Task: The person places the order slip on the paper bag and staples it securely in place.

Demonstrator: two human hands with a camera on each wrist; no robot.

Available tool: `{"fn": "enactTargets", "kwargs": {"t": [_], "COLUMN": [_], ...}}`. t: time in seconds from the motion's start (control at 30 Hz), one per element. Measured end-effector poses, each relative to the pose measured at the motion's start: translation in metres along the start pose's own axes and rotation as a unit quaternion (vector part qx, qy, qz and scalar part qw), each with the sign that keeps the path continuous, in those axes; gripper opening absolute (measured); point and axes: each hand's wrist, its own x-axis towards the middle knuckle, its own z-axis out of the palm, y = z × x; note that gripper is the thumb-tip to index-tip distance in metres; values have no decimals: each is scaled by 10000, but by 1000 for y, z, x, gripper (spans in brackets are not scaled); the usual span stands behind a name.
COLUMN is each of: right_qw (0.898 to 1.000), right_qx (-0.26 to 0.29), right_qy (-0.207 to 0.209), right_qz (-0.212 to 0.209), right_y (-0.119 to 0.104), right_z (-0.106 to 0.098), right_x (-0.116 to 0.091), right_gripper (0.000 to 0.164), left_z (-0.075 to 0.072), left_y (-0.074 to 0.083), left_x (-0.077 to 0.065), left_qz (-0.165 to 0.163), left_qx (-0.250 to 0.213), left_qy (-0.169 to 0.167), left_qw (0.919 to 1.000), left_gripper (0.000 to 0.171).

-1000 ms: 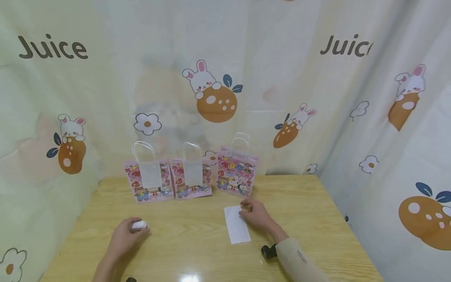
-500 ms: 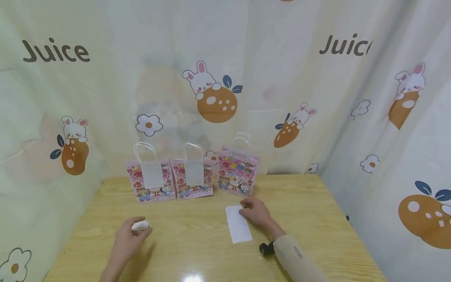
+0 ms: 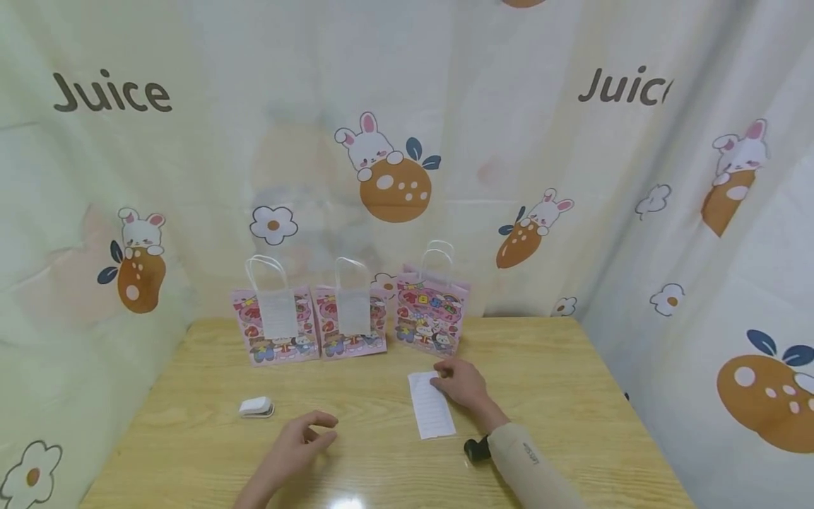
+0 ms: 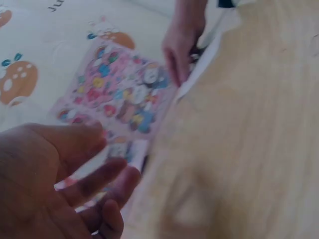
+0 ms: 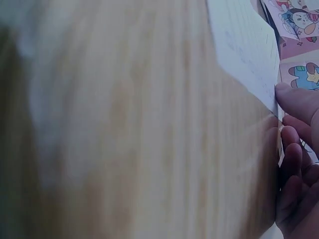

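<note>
My left hand [image 3: 304,444], empty with its fingers loosely bent, hovers over the front left of the table. Beyond it a small white stapler [image 3: 256,406] lies on the wood. My right hand [image 3: 463,385] holds the top right corner of a white lined paper slip [image 3: 432,406] between thumb and forefinger. In the right wrist view the thumb [image 5: 294,97] lies at the slip's edge, with the other fingers curled below. Straight behind the slip stands a pink cartoon paper bag [image 3: 431,318] with white handles.
Two more pink bags, the left one [image 3: 251,346] and the middle one [image 3: 327,346], stand side by side at the back, each with a white slip on its front. A black object [image 3: 477,449] lies by the right sleeve. A printed curtain [image 3: 407,85] encloses the table.
My left hand has set the stapler down on the table, let it go and moved right and nearer to me. My right hand and the paper slip have stayed in place.
</note>
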Motion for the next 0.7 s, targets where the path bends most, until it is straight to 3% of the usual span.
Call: {"fn": "enactTargets", "kwargs": {"t": [0.13,0.23,0.4,0.7], "right_qw": [10000,9999,9997,9999], "right_qx": [-8,7,73,-52], "right_qy": [64,51,147,-121], "right_qz": [72,161,155,107], "right_y": [-2,-2,0,0], "right_z": [0,1,4,3], "right_x": [3,2,-1,-1], "right_gripper": [24,23,21,12], "left_z": [14,25,42,65], "left_y": [-5,-8,-9,-7], "left_x": [4,6,9,18], "left_qz": [7,-135,-14,313], "left_qx": [-488,-768,-801,-1052], "left_qy": [-572,-787,-669,-639], "left_qw": [9972,9938,9945,9919], "left_gripper": [32,32,29,22]}}
